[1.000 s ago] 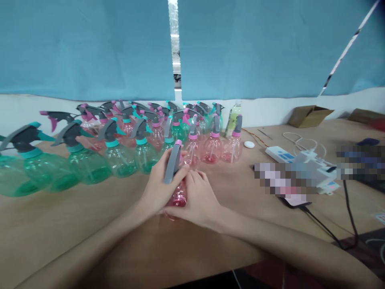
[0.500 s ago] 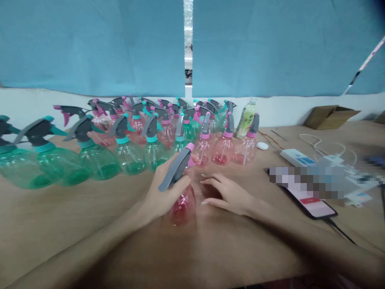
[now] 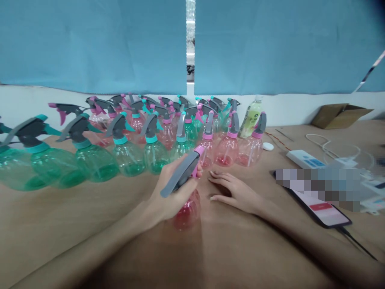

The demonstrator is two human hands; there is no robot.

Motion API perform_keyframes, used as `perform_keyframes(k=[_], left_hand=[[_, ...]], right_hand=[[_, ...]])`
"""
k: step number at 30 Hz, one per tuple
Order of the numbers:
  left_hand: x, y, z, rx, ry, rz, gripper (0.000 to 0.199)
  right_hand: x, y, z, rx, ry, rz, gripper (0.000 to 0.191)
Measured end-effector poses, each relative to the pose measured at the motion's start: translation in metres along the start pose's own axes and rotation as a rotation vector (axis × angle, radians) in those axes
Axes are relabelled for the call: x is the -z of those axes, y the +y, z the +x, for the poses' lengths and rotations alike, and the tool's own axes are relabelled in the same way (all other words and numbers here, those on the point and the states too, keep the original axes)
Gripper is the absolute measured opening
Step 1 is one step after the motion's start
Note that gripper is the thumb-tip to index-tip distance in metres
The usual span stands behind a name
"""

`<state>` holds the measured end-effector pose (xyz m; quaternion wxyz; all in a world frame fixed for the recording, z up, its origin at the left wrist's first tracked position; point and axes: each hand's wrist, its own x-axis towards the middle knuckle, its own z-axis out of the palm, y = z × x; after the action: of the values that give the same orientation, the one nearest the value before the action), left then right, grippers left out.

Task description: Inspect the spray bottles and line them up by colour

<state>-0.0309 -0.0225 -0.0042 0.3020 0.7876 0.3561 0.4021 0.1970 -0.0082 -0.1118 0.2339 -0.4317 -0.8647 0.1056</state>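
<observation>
My left hand (image 3: 171, 188) is wrapped round the neck of a pink spray bottle (image 3: 188, 212) with a grey and pink trigger head. The bottle stands near the middle of the table, its nozzle pointing away and slightly right. To its right, my right hand (image 3: 233, 190) rests on the table with fingers apart and nothing in it. Beyond my hands is a row of spray bottles: green ones such as this green bottle (image 3: 129, 158) on the left, pink ones such as this pink bottle (image 3: 226, 150) on the right.
Several more spray bottles stand behind the front row. A labelled drink bottle (image 3: 250, 118), a white oval object (image 3: 268, 146), a white device (image 3: 305, 159), a phone (image 3: 331, 214) with a cable and an open cardboard box (image 3: 339, 116) are on the right of the table (image 3: 90, 224).
The view has shifted slightly. My left hand still grips the pink bottle, whose head now sits a little further right in view. My right hand stays flat and spread.
</observation>
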Motion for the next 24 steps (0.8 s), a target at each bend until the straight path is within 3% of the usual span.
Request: perform_keyframes(k=[24], left_hand=[[-0.002, -0.013, -0.007, 0.083, 0.026, -0.074, 0.004]], right_hand=[[0.003, -0.003, 0.001, -0.013, -0.026, -0.034, 0.059]])
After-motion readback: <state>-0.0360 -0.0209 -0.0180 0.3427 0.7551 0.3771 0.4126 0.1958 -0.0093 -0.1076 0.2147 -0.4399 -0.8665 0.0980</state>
